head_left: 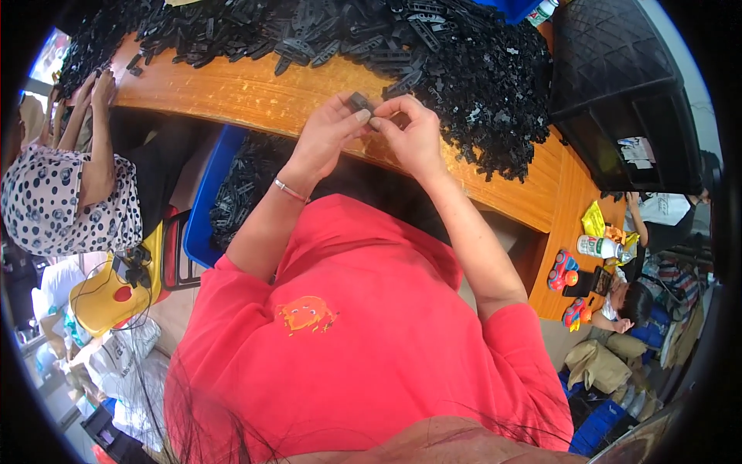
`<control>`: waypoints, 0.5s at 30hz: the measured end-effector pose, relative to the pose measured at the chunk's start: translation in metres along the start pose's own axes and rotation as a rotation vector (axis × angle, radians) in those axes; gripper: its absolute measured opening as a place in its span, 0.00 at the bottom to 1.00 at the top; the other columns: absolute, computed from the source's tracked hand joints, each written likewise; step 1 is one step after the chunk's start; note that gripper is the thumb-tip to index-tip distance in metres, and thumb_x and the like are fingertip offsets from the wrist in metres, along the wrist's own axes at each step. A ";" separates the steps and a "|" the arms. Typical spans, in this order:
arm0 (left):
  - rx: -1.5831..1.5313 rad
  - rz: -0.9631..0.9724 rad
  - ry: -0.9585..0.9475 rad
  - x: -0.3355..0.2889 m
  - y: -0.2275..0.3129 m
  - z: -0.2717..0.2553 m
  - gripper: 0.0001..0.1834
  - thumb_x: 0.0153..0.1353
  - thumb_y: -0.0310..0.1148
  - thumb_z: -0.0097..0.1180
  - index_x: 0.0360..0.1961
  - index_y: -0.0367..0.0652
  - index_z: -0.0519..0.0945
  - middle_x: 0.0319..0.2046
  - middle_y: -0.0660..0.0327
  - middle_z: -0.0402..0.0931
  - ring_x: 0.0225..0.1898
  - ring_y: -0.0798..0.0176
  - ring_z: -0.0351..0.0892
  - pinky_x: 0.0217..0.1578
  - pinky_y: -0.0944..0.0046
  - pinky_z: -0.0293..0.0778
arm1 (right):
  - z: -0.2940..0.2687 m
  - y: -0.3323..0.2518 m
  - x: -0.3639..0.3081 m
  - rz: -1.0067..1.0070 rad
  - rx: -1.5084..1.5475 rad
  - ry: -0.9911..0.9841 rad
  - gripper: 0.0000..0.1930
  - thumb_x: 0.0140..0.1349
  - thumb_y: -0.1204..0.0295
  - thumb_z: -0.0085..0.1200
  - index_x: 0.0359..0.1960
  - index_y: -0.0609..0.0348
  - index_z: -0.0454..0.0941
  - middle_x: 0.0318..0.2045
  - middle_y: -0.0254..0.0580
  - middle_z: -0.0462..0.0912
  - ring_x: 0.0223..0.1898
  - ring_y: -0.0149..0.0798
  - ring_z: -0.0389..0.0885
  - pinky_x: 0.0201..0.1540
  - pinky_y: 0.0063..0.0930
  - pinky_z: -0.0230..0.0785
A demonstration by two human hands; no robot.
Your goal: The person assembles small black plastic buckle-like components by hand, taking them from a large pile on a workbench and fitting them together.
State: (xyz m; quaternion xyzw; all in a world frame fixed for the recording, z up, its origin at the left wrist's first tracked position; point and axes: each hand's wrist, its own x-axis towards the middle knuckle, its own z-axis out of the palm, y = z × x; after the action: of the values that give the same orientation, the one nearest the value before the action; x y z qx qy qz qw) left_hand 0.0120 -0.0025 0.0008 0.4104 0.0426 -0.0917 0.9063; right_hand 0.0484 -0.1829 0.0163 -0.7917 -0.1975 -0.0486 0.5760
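Observation:
Above the table's front edge, both my hands meet at a small dark plastic piece. My left hand grips it between thumb and fingers. From the other side, my right hand pinches at its lower end, thumb and forefinger close together. Any second small part between the fingertips is hidden. Beyond my hands lies a heap of long black plastic parts. A pile of smaller black plastic parts spreads on the right, close to my right hand.
The wooden table curves across in front. A blue bin of black parts stands below its edge, left. At right are a large black crate, a white bottle and a toy car. Another person works at left.

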 end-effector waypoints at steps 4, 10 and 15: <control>0.426 0.188 0.024 -0.010 -0.002 0.009 0.24 0.71 0.23 0.61 0.66 0.34 0.72 0.55 0.51 0.84 0.54 0.62 0.85 0.55 0.63 0.80 | 0.008 0.004 -0.013 0.176 -0.041 -0.053 0.11 0.55 0.78 0.76 0.32 0.61 0.81 0.35 0.39 0.88 0.31 0.31 0.82 0.37 0.29 0.77; 0.505 0.169 0.074 -0.033 0.005 -0.015 0.20 0.71 0.24 0.62 0.62 0.32 0.76 0.45 0.57 0.86 0.48 0.66 0.86 0.49 0.66 0.81 | 0.019 0.005 -0.023 0.210 0.114 -0.295 0.12 0.57 0.74 0.77 0.29 0.56 0.80 0.25 0.29 0.83 0.27 0.22 0.76 0.30 0.22 0.69; 1.343 -0.076 -0.032 -0.079 0.070 -0.050 0.15 0.72 0.25 0.62 0.57 0.30 0.82 0.45 0.58 0.88 0.44 0.71 0.85 0.48 0.69 0.79 | -0.014 0.008 0.004 -0.233 -0.364 -0.221 0.08 0.58 0.64 0.70 0.32 0.52 0.86 0.32 0.42 0.85 0.35 0.50 0.87 0.39 0.42 0.79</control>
State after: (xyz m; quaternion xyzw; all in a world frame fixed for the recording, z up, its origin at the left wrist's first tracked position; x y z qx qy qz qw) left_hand -0.0509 0.0907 0.0314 0.8818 -0.0230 -0.1361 0.4509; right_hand 0.0567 -0.1967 0.0151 -0.8548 -0.3373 -0.0626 0.3895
